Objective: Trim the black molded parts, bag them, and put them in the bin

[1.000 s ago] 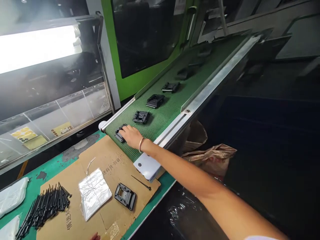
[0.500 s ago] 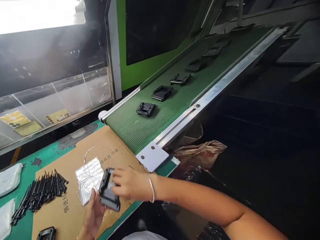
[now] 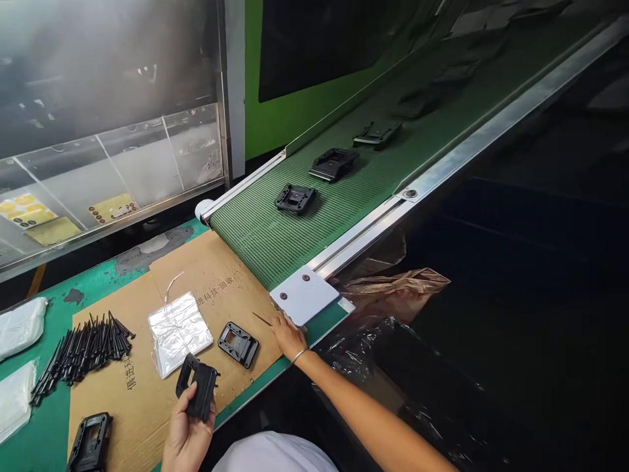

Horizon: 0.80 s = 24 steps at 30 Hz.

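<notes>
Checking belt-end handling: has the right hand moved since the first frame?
Yes. The right hand has left the green conveyor belt and now sits below the belt's end, just past the white metal plate.

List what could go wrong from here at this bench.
The loose black pin beside the right hand could get knocked off the cardboard. The black plastic part in the left hand might slip, since only one hand grips it. The black part on the green belt nearest its end could go unattended if the belt runs while both hands are busy.
</notes>
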Available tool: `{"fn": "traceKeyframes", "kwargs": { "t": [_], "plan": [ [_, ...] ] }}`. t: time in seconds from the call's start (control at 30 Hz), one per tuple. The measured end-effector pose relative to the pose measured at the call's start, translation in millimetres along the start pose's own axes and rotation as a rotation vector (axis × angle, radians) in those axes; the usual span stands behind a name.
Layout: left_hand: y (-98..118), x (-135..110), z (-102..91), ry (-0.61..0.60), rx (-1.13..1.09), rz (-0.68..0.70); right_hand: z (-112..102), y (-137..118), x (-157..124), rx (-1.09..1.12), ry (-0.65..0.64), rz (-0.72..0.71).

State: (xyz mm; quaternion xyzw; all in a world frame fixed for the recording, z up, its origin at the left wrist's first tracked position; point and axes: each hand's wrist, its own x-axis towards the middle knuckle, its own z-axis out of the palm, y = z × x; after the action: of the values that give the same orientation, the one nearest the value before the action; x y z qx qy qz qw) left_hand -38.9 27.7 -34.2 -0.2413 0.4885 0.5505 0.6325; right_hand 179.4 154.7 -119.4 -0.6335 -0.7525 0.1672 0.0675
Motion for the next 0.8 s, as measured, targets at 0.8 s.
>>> {"fn": "traceKeyframes", "kwargs": {
  "t": [0.8],
  "plan": [
    [-8.9, -47.2, 17.6, -0.204, -0.311, -0.123, -57.5, -121.7, -87.5, 0.346, 0.217, -0.985]
  ]
}}
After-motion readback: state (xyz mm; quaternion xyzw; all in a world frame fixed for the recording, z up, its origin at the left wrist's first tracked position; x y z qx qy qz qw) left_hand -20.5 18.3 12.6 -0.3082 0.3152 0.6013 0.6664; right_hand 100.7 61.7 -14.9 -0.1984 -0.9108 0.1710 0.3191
